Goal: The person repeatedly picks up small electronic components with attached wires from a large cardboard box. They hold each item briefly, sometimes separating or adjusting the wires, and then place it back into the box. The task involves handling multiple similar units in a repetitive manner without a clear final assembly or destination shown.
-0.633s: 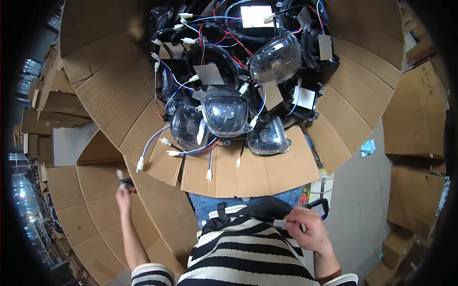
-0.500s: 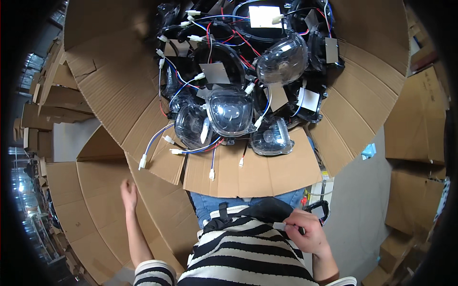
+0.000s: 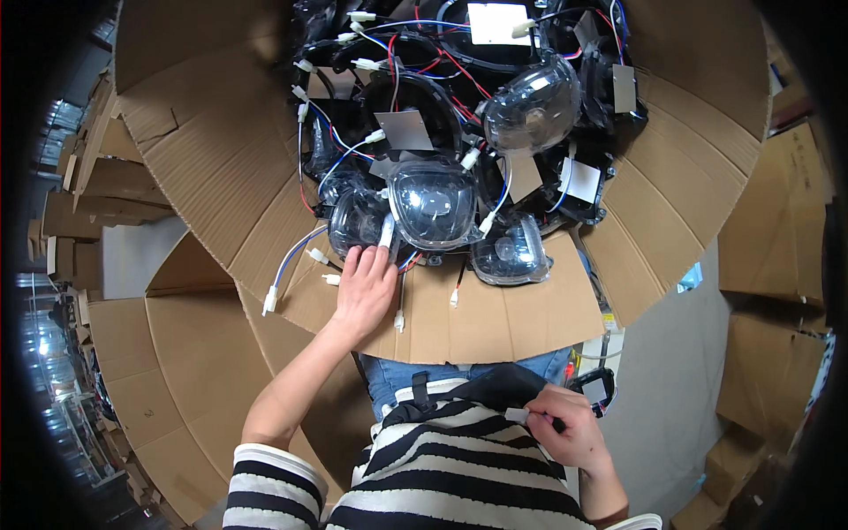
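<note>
Clear-domed black plastic lamp unit [image 3: 352, 219]: near left corner of the pile, left hand at its near end.
Shirt: black-and-white striped knit [image 3: 442, 481]; black fabric waist gear [image 3: 499, 387] above it, then blue denim trousers [image 3: 382, 371].
Right hand [image 3: 567, 427]: in front of the waist, fingers curled in, pinching a small pale flat piece [image 3: 517, 413]. Something dark shows in the curl, too hidden to name.
Left hand [image 3: 367, 291]: reached over the box edge, back of hand up, fingers extended onto the lamp's near end. Can't tell if they grip; undersides hidden.
Box flap: brown corrugated cardboard [image 3: 503, 318], bent toward the body, below the pile.
Leads: blue, red and black wires with white plastic connectors [image 3: 269, 303] hang over the flap.
Next lamps: rounded clear-lens unit [image 3: 433, 205] just right of the touched one; smaller clear-lens unit [image 3: 512, 253] further right.
Pile, far side: larger oval clear-lens unit [image 3: 533, 106], grey square card [image 3: 405, 131], white rectangular card [image 3: 501, 24] on black housings.
Surroundings: grey floor [image 3: 658, 380] and brown cardboard cartons [image 3: 770, 216] on the right.
</note>
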Demonstrator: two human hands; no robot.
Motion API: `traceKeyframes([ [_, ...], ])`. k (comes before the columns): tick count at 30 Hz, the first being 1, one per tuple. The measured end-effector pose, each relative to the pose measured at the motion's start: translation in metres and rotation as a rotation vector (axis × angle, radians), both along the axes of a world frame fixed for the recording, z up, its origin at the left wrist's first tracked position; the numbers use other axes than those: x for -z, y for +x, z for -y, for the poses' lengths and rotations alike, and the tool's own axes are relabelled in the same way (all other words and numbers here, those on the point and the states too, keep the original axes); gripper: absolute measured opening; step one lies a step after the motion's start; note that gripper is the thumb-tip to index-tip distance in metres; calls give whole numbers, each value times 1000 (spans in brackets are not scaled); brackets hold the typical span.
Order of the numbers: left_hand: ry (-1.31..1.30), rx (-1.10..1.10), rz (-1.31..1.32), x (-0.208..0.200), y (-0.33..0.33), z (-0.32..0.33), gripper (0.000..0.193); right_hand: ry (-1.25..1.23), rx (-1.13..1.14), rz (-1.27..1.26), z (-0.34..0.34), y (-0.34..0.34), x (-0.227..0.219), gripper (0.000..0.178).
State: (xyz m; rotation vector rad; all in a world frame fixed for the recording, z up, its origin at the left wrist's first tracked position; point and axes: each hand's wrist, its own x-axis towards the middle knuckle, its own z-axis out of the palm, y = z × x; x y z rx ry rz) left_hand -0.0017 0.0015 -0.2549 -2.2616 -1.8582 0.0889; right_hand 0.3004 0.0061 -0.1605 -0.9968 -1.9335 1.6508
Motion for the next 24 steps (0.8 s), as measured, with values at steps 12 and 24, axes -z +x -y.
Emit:
traceKeyframes([
  [12, -623, -282, 633, -48, 44, 25, 34, -7, 19, -12, -5, 0, 6, 7],
  [24, -1766, 348, 1806, -29, 53, -10, 61, 14, 45, 21, -4, 11, 9, 8],
])
